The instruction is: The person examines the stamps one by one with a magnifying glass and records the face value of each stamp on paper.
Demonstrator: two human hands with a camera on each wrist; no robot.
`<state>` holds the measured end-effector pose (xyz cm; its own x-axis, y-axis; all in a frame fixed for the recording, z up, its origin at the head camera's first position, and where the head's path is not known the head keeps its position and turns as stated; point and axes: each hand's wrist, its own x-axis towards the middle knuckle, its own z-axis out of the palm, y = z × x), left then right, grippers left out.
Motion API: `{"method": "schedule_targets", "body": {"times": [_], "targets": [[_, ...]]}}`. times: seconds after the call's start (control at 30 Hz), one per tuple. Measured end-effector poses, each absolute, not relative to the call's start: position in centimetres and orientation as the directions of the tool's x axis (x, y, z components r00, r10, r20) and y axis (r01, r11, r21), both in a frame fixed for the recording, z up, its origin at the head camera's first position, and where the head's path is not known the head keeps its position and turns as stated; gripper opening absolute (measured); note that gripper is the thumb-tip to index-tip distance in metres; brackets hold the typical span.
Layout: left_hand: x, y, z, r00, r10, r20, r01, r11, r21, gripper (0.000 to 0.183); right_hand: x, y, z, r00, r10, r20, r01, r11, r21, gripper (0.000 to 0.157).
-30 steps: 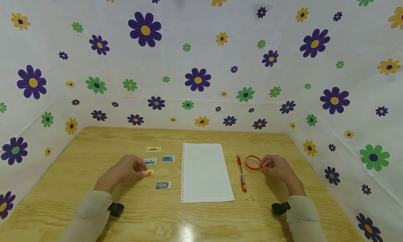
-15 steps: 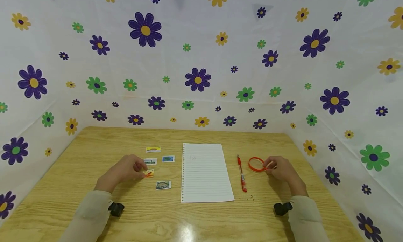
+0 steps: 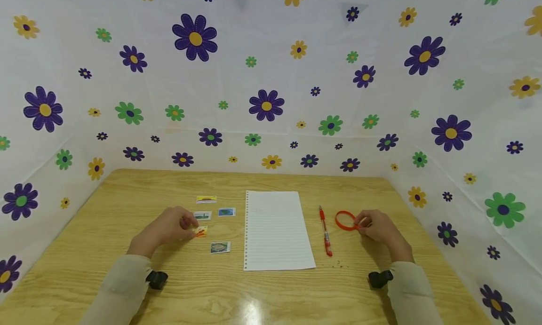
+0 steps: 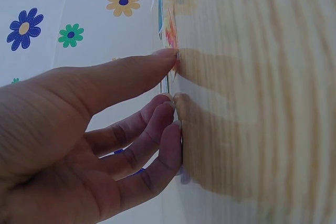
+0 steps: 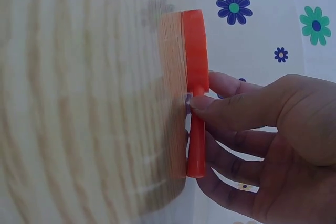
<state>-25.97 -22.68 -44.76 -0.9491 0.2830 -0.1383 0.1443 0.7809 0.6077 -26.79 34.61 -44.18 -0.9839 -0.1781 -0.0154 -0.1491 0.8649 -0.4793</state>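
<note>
My right hand (image 3: 378,228) pinches the handle of a red magnifying glass (image 5: 196,51) between thumb and fingers. In the right wrist view it is seen edge-on, close along the tabletop. My left hand (image 3: 163,228) rests low at the left, fingers loosely bent and their tips at the table. Its thumb (image 4: 157,61) touches a yellow and red stamp (image 3: 201,231), partly hidden behind it. Around that hand lie several more stamps: a green-grey one (image 3: 203,215), a blue one (image 3: 227,212), a yellow one (image 3: 206,199) and one with an oval picture (image 3: 220,247).
A lined sheet of paper (image 3: 277,235) with punched holes lies mid-table, with faint marks near its top left. Right of it is a red pen (image 3: 325,231). Small dark crumbs (image 3: 340,264) lie below the pen. Flower-patterned cloth (image 3: 266,71) encloses the wooden table (image 3: 203,287) behind and at both sides.
My right hand has shifted slightly right with the magnifying glass, farther from the pen, and has since stayed nearly still. My left hand and the stamps keep their places.
</note>
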Motion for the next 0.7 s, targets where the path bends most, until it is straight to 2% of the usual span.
{"method": "schedule_targets", "body": {"times": [0.47, 0.7], "targets": [[-26.1, -22.7, -44.9, -0.947, 0.298, -0.118, 0.169, 0.778, 0.606, 0.014, -26.6, 34.6, -43.6, -0.987, -0.155, -0.027, -0.122, 0.863, -0.490, 0.007], [-26.2, -22.5, -44.7, -0.950, 0.299, -0.093, 0.195, 0.796, 0.573, 0.014, -26.4, 34.0, -42.7, -0.988, -0.150, 0.040, -0.150, 0.857, -0.492, 0.014]]}}
